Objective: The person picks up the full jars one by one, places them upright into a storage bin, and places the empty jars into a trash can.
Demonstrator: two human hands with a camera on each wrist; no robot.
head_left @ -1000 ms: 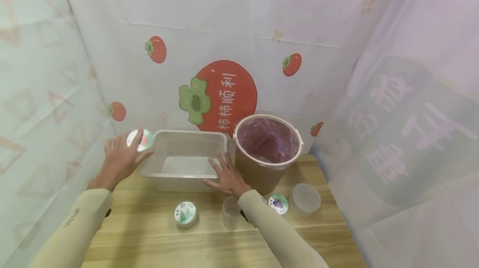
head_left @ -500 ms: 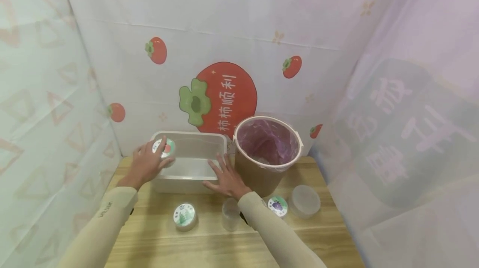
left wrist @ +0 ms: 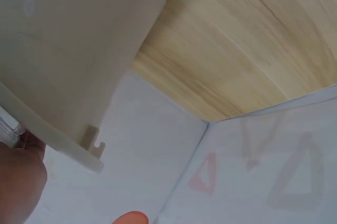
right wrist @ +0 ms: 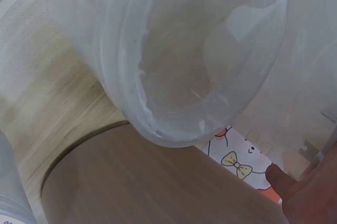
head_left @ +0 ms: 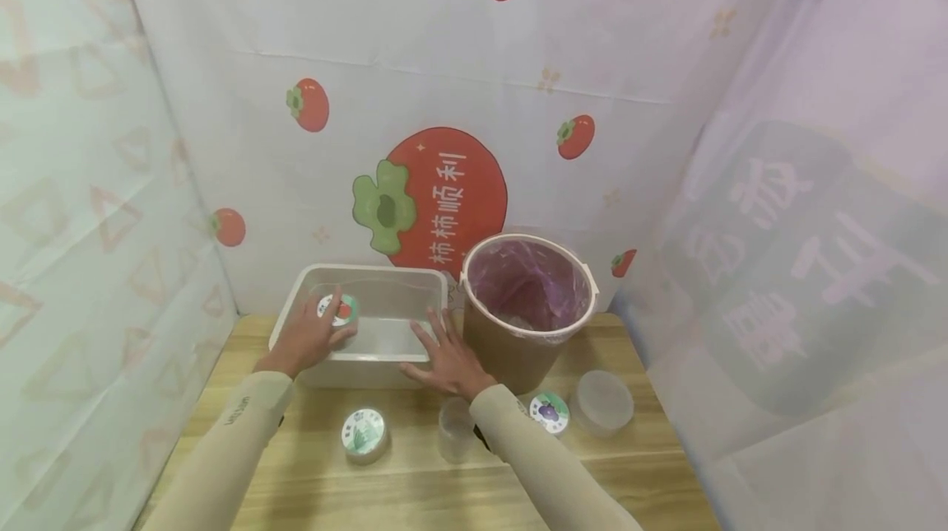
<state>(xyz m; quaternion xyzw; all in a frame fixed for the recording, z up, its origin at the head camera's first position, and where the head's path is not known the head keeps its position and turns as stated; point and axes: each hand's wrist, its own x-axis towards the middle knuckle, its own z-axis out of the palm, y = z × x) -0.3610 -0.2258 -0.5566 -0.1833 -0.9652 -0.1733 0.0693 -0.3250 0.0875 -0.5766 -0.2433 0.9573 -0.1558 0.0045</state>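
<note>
In the head view my left hand (head_left: 305, 340) grips a small round tub (head_left: 346, 311) with a red-fruit label, holding it inside the left part of a clear rectangular plastic bin (head_left: 378, 272). The left wrist view shows this hand (left wrist: 21, 179) at the bin's rim (left wrist: 58, 142), with a piece of the clear tub (left wrist: 8, 126) beside its fingers. My right hand (head_left: 450, 360) rests with spread fingers on the bin's front right corner. Only its edge (right wrist: 313, 195) appears in the right wrist view, where a clear cup (right wrist: 195, 61) fills the upper part.
A brown trash bucket (head_left: 511, 358) with a purple liner stands right of the bin. In front are a green-labelled tub (head_left: 364, 435), a clear cup (head_left: 455, 432), a purple-fruit tub (head_left: 550, 413) and a plain round tub (head_left: 603, 403). Cloth walls (head_left: 415, 53) enclose the wooden table (head_left: 415, 498).
My left hand has moved right with the red-fruit tub, from beside the bin's left end over its rim and down into it. The right hand has stayed on the corner.
</note>
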